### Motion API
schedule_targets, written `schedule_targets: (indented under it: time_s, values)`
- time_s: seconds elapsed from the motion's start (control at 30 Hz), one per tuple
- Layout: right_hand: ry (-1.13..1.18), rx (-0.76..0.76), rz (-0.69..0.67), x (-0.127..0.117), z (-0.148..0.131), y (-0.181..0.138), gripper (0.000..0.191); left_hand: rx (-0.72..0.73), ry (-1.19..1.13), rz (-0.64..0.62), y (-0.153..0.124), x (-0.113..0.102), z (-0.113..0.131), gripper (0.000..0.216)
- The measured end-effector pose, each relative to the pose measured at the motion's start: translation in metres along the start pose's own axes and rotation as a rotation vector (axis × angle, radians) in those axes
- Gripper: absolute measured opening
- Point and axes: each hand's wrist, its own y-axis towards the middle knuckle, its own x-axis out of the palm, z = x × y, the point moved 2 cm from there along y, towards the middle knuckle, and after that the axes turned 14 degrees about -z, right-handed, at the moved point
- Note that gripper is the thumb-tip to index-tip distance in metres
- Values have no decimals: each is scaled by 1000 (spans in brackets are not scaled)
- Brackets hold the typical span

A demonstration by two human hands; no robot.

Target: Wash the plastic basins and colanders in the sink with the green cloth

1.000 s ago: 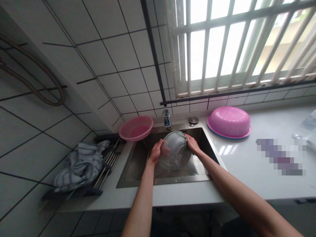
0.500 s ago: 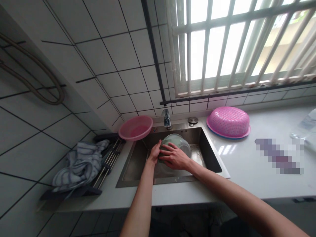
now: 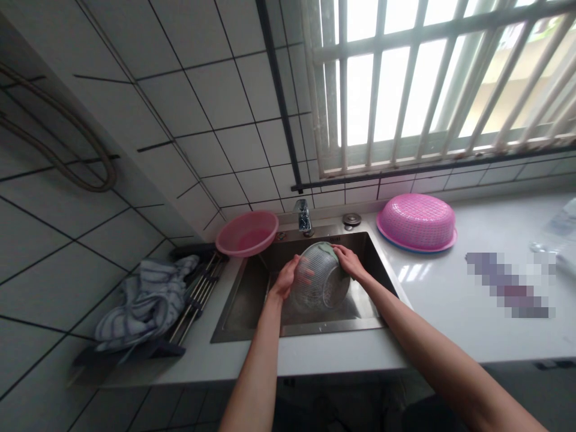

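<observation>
Over the steel sink (image 3: 378, 270) I hold a clear ribbed glass bowl (image 3: 320, 282), tilted with its outside facing me. My left hand (image 3: 284, 281) grips the bowl's left rim, fingers showing through the glass. My right hand (image 3: 350, 262) presses a greenish cloth (image 3: 324, 248) against the bowl's upper right edge. The faucet (image 3: 304, 216) stands just behind the bowl.
A pink basin (image 3: 247, 233) sits at the sink's back left corner. An upturned pink colander (image 3: 417, 222) lies on the white counter (image 3: 450, 312) to the right. A striped towel (image 3: 146, 300) is heaped on a rack at the left. A barred window (image 3: 427, 78) is behind.
My right hand has swept from the bowl's front left back up to its upper right edge. The bowl has tipped up so its outside faces me again.
</observation>
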Motion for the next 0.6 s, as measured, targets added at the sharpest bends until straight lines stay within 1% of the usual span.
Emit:
schedule_targets:
  time_s: [0.1, 0.2, 0.33, 0.4, 0.43, 0.5, 0.6]
  values:
    - [-16, -22, 47, -1, 2, 1, 41, 17, -47, -66, -2, 4, -2, 41]
    - [-52, -54, 49, 0, 0, 1, 42, 13, -85, -105, -2, 5, -4, 31]
    - [-119, -205, 11, 4, -3, 1, 43, -26, -103, -214, -3, 3, -3, 24]
    - [-155, -265, -15, 8, -5, 0, 44, -73, -122, -258, -3, 0, -2, 23]
    - [-172, -283, -28, 10, -6, 0, 45, -105, -133, -260, -3, -1, -1, 22]
    - [-213, -303, -57, 17, -9, -4, 46, -159, -153, -223, -2, -4, 0, 22]
    - [-306, -326, -122, 31, -18, -13, 46, -173, -184, -182, 0, -4, 1, 32]
